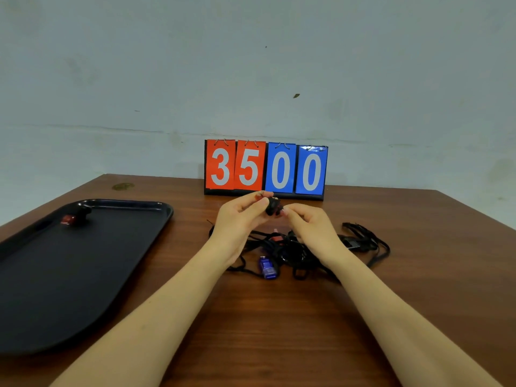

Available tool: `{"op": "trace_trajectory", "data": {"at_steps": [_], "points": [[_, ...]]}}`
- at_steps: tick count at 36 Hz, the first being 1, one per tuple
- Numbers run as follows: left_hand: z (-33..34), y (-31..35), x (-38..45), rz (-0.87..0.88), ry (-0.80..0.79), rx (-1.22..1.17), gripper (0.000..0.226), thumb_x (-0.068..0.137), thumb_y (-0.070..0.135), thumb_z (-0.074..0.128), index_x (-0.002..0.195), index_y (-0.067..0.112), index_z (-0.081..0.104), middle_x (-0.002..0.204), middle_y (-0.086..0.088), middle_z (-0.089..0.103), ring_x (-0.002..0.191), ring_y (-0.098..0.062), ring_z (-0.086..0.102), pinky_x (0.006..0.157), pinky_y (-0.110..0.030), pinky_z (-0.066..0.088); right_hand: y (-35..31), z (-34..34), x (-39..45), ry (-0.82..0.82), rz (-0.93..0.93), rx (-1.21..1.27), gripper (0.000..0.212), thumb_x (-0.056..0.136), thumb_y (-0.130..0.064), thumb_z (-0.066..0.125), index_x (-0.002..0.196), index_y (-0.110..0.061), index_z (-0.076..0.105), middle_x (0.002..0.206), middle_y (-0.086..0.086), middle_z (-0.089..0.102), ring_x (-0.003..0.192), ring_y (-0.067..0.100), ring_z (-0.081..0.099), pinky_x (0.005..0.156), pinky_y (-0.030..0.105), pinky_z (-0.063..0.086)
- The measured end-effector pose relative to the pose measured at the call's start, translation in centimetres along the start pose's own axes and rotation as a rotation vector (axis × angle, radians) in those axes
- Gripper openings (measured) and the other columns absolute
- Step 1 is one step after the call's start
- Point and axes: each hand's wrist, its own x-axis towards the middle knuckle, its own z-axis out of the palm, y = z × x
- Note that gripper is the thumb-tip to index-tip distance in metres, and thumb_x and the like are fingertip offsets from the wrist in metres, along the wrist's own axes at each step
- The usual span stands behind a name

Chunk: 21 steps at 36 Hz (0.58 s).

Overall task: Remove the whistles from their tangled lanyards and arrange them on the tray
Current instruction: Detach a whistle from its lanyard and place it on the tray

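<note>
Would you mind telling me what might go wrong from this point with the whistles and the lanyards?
1. Both hands, left hand and right hand, pinch the dark whistle above the lanyard tangle; if released carelessly it may drop back into the cords.
2. The blue whistle lies in that tangle and could get dragged along the table if the cords are pulled.
3. The red whistle sits near the tray rim; a nudge might knock it out.

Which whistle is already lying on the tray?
The red and black whistle at the far end of the black tray. The blue whistle lies among the lanyards, and both hands hold a dark one.
</note>
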Motion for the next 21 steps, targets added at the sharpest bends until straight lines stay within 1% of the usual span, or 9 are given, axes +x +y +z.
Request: {"op": "trace_trajectory", "data": {"at_steps": [4, 7, 9, 12, 13, 15, 17, 19, 21], "points": [[-0.1, -0.3, 0.1, -0.060, -0.029, -0.159, 0.019, 0.095, 0.005, 0.054, 0.107, 0.001, 0.067, 0.103, -0.013, 0.073, 0.102, -0.022, 0.069, 0.082, -0.029, 0.057, 0.0, 0.3, -0.2, -0.005, 0.015, 0.083, 0.025, 0.100, -0.022, 0.047, 0.103, -0.014, 0.071, 0.051, -0.021, 0.056, 0.048, -0.006, 0.050, 0.047, 0.008, 0.038], [0.0, -0.7, 0.3, -0.100, -0.013, -0.256, 0.017, 0.095, 0.005, 0.053, 0.104, 0.001, 0.067, 0.101, -0.013, 0.073, 0.101, -0.022, 0.070, 0.082, -0.029, 0.058, -0.1, 0.6, -0.4, -0.009, 0.024, 0.108, 0.024, 0.100, -0.023, 0.047, 0.093, -0.019, 0.069, 0.051, -0.021, 0.056, 0.048, -0.007, 0.050, 0.048, 0.006, 0.038], [0.1, -1.0, 0.3, -0.115, 0.031, -0.285, 0.016, 0.095, 0.005, 0.054, 0.103, 0.002, 0.067, 0.100, -0.013, 0.074, 0.099, -0.022, 0.070, 0.082, -0.029, 0.058, 0.0, 1.1, -0.3, 0.006, 0.017, 0.029, 0.025, 0.100, -0.023, 0.048, 0.086, -0.021, 0.069, 0.059, -0.018, 0.062, 0.056, -0.006, 0.056, 0.055, 0.007, 0.041], [0.3, -1.5, 0.3, -0.108, 0.104, -0.247, 0.015, 0.095, 0.005, 0.055, 0.103, 0.003, 0.068, 0.105, -0.015, 0.072, 0.098, -0.021, 0.071, 0.081, -0.029, 0.059, 1.0, 1.5, 0.0, 0.000, 0.035, -0.146, 0.024, 0.099, -0.023, 0.049, 0.093, -0.017, 0.072, 0.083, -0.004, 0.071, 0.078, 0.007, 0.064, 0.073, 0.023, 0.052], [0.4, -1.6, 0.2, -0.103, 0.124, -0.223, 0.015, 0.095, 0.006, 0.056, 0.102, 0.005, 0.069, 0.105, -0.015, 0.072, 0.097, -0.020, 0.071, 0.081, -0.029, 0.059, 1.3, 1.6, 0.1, -0.006, 0.034, -0.178, 0.023, 0.099, -0.022, 0.050, 0.094, -0.017, 0.072, 0.085, -0.002, 0.071, 0.081, 0.008, 0.064, 0.076, 0.023, 0.051], [0.5, -1.8, 0.2, -0.091, 0.152, -0.182, 0.014, 0.094, 0.007, 0.057, 0.100, 0.007, 0.070, 0.105, -0.013, 0.072, 0.096, -0.019, 0.071, 0.083, -0.031, 0.058, 1.4, 1.7, 0.1, -0.017, 0.024, -0.201, 0.022, 0.099, -0.022, 0.049, 0.095, -0.021, 0.071, 0.087, -0.007, 0.070, 0.083, 0.003, 0.063, 0.074, 0.012, 0.048], [0.6, -1.9, 0.4, -0.079, 0.168, -0.147, 0.014, 0.094, 0.008, 0.058, 0.101, 0.008, 0.070, 0.104, -0.012, 0.073, 0.094, -0.018, 0.072, 0.086, -0.032, 0.058, 1.4, 1.8, 0.2, -0.026, 0.015, -0.211, 0.022, 0.100, -0.022, 0.048, 0.097, -0.022, 0.070, 0.088, -0.008, 0.070, 0.083, 0.002, 0.063, 0.073, 0.010, 0.046], [0.5, -1.9, 0.6, -0.068, 0.179, -0.140, 0.014, 0.094, 0.009, 0.058, 0.101, 0.008, 0.070, 0.103, -0.012, 0.073, 0.093, -0.017, 0.072, 0.085, -0.032, 0.058, 1.6, 2.0, 0.4, -0.041, 0.012, -0.231, 0.024, 0.100, -0.023, 0.046, 0.094, -0.022, 0.069, 0.084, -0.008, 0.068, 0.081, 0.004, 0.062, 0.076, 0.016, 0.049], [0.4, -2.0, 0.7, -0.060, 0.188, -0.137, 0.015, 0.094, 0.009, 0.058, 0.104, 0.009, 0.069, 0.104, -0.011, 0.073, 0.093, -0.016, 0.072, 0.085, -0.031, 0.058, 1.8, 2.2, 0.5, -0.070, 0.023, -0.250, 0.025, 0.101, -0.024, 0.045, 0.090, -0.023, 0.066, 0.079, -0.007, 0.065, 0.078, 0.008, 0.062, 0.080, 0.028, 0.053]]}}
